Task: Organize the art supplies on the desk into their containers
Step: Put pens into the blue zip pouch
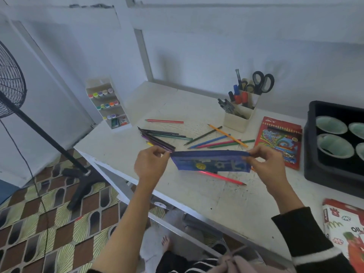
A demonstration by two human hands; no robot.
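Holding a blue pencil pouch [209,161] stretched above the white desk [197,196], the person pinches one end with the left hand [150,164] and the other with the right hand [266,166], fingers curled onto its top edge. It looks like the opening step, with the pouch being readied. Next, I'd guess, a hand must let go to gather the loose coloured pencils [214,141] lying just behind it.
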